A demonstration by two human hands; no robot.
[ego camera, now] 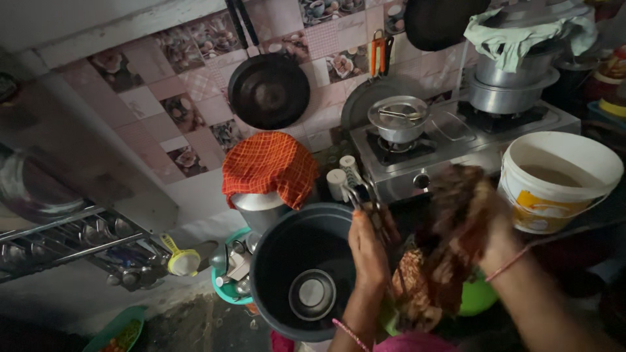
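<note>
A white plastic bucket [559, 179] stands at the right, just beside the stove's front corner. Its side carries a printed label [536, 210], a yellow and orange band curving round the lower wall, partly in shadow. The bucket is round, open-topped, with brownish liquid inside. No other package, sign or screen shows in this dim kitchen corner.

The left hand [368, 251] grips metal tongs [360, 194] over the rim of a dark round tub [274, 261], which holds a small steel bowl [312, 294]. The right hand [495, 238] is wrapped in a brown patterned cloth [450, 228]. A white bucket [554, 179] stands just beside it, below a gas stove [456, 140] bearing a small steel pot [398, 118].
</note>
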